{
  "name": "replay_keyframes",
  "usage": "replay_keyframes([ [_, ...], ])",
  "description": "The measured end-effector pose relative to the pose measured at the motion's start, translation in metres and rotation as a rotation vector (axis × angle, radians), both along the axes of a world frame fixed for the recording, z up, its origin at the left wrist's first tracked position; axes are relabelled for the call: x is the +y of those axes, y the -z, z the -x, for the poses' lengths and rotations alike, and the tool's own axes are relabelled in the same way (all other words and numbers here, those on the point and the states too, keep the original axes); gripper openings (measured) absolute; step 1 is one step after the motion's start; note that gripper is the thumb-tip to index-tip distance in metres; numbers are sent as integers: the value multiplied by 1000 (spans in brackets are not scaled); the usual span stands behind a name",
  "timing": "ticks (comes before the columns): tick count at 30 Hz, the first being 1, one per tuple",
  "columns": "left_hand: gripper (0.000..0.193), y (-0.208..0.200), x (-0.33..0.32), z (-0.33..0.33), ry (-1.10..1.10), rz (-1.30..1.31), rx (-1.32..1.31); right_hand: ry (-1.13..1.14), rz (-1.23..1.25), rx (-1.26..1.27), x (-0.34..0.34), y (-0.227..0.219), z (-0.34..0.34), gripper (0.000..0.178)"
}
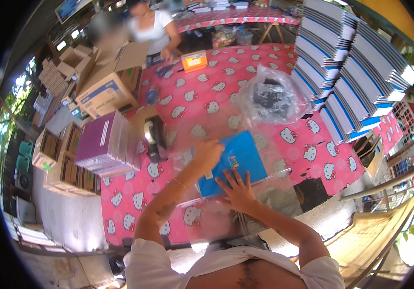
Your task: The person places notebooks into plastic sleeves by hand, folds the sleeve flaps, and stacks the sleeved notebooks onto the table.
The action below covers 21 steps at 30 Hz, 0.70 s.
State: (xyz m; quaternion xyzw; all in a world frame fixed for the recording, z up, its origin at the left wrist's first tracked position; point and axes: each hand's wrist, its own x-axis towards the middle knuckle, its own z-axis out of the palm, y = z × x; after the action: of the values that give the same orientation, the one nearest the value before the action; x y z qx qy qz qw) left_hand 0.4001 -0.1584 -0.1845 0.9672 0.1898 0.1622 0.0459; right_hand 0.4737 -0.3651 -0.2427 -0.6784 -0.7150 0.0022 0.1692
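1. Currently, the blue notebook lies on the pink patterned tablecloth, in front of the person's body, its edges slanting, with clear plastic showing beyond its lower edge.
2. The left hand is at the notebook's upper left side, over its edge, with the fingers bent inward; whether they pinch anything cannot be told.
3. The right hand rests on the lower part of the cover, palm down, fingers spread and pointing up across it; it grasps nothing.
4. So most of the bare blue cover lies to the right of the left hand and above the right one.
5. Just left of the notebook, apart from both hands, stands a black tape dispenser; farther left is a stack of purple notebooks.
6. Beyond the notebook, to the upper right, lies a clear plastic bag with something dark inside, near tall stacks of books.
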Motion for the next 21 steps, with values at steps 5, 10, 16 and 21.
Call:
replay_keyframes([
  [5,19,59,-79,0,-194,25,-175,-47,47,-75,4,14,-5,79],
  [10,24,53,-104,-11,-368,211,-150,-77,98,-39,6,18,-10,79],
  [16,33,46,-98,4,-391,349,-106,162,60,757,49,34,-87,45],
  [21,34,82,-109,-9,-379,-125,-135,405,-213,1237,127,45,-234,30],
])
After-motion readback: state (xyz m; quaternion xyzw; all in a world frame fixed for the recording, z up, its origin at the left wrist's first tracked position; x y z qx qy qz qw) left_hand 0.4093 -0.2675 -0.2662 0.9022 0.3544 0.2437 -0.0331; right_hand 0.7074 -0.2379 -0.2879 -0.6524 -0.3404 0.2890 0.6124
